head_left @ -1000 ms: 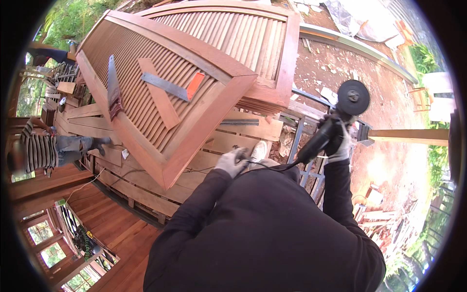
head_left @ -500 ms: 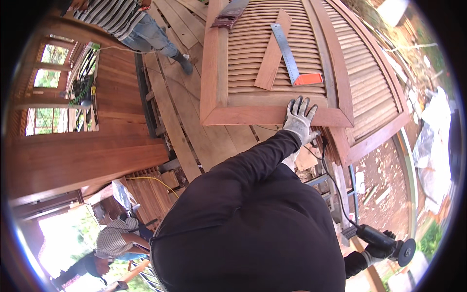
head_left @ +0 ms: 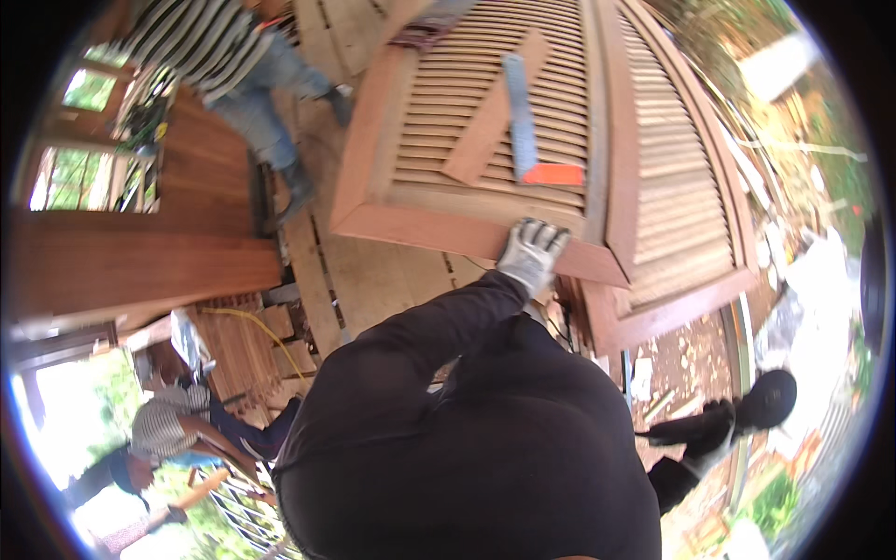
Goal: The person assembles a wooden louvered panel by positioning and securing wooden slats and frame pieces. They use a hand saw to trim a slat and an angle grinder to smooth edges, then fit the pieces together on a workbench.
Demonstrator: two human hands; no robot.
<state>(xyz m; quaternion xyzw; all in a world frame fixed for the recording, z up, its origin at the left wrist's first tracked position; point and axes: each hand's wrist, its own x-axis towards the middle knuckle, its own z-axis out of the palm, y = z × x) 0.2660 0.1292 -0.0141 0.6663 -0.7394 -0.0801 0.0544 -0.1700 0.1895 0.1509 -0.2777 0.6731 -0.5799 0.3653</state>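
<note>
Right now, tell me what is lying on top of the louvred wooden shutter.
On the louvred shutter lie a loose wooden slat and a handsaw with an orange handle. The gloved left hand rests on its lower frame rail. Whatever is beneath the shutter is covered.

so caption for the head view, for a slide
Gloved left hand on a louvred wooden shutter; right hand holds an angle grinder.

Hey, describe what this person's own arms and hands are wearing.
Both arms are covered by long black sleeves. The left hand wears a light grey knit work glove with darker grey fingers. The right hand seems to wear a similar pale glove, mostly hidden low at the right.
</note>
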